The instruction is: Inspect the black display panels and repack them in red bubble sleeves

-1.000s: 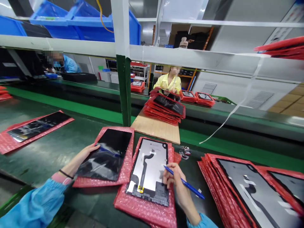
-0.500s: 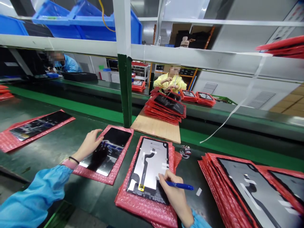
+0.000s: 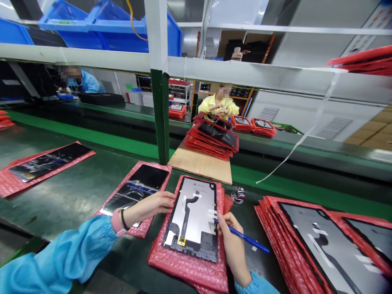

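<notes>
A glossy black rectangular panel lies on a red bubble-wrap sheet. Beside it, the bare left hand, loosely open and gripping nothing, has its fingertips at the ten-o'clock edge of a silver-backed rectangular screen panel on piled pink-red bubble wrap. At that panel's three o'clock, the bare right hand pinches a slim blue pen. Toward four o'clock sits a tall red bubble-wrap stack.
</notes>
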A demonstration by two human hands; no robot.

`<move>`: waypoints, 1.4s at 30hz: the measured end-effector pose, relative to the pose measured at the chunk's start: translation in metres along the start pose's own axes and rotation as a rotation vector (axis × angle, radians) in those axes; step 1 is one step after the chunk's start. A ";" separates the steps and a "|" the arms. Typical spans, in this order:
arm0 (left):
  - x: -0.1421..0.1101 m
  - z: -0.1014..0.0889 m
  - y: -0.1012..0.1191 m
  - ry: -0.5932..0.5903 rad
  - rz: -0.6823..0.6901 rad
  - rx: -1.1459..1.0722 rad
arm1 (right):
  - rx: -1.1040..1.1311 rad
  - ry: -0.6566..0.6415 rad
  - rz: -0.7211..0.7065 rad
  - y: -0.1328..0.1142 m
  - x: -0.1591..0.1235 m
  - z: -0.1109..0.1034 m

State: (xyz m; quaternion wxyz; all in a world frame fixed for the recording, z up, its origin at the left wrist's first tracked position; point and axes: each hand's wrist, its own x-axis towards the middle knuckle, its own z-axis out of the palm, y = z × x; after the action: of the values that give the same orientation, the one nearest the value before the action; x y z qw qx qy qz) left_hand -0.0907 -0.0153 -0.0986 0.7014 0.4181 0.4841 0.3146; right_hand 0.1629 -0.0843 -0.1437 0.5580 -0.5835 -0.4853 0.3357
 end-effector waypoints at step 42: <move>-0.024 0.061 0.062 -0.087 0.350 -0.132 | 0.354 -0.182 0.174 -0.064 0.014 -0.045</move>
State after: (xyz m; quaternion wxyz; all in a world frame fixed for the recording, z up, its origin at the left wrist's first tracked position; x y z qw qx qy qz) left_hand -0.0440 -0.0251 -0.0224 0.6822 0.4620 0.3516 0.4445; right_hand 0.1971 -0.0923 -0.0722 0.5745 -0.4836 -0.4148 0.5138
